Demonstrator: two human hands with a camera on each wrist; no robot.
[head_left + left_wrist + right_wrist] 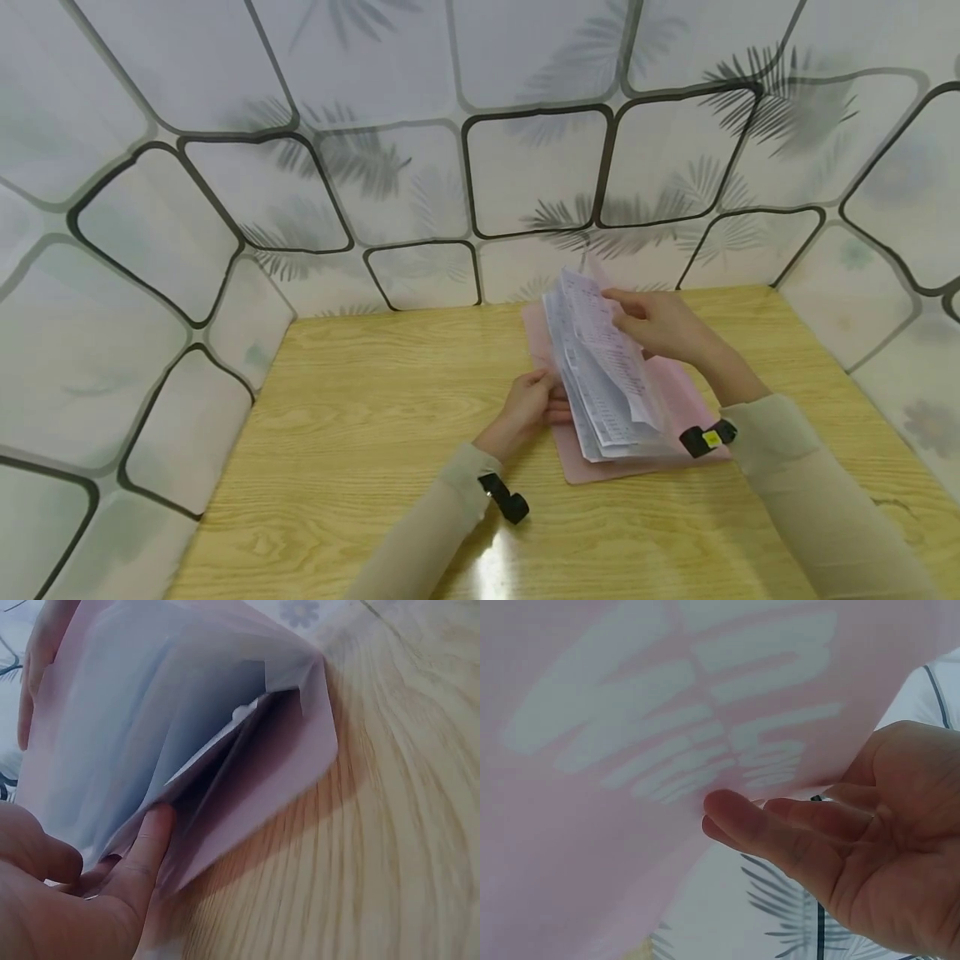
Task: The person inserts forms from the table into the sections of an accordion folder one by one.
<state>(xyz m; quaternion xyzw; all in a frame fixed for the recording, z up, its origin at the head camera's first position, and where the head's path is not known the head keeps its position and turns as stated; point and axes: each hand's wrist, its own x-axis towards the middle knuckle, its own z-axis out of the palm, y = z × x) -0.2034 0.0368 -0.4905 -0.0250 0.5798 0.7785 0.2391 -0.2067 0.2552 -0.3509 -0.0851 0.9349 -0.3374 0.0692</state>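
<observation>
A pink folder (573, 462) lies spread on the wooden table, with printed papers (581, 333) in clear sleeves standing up from it at a slant. My left hand (527, 407) grips the folder's left side, thumb above and fingers in under the sheets. In the left wrist view, a fingertip (157, 821) touches the edge of the parted layers. At the upper right edge of the raised sheets, my right hand (654, 323) pinches the folder. The right wrist view has the pink cover (562, 847) with pale lettering; the thumb is mostly hidden behind it.
The wood-grained table (360, 417) extends left and in front of the folder. A pale wall covering (397, 192) with dark outlines and leaf prints encloses the back and sides. Black wrist cameras (504, 498) sit at both cuffs.
</observation>
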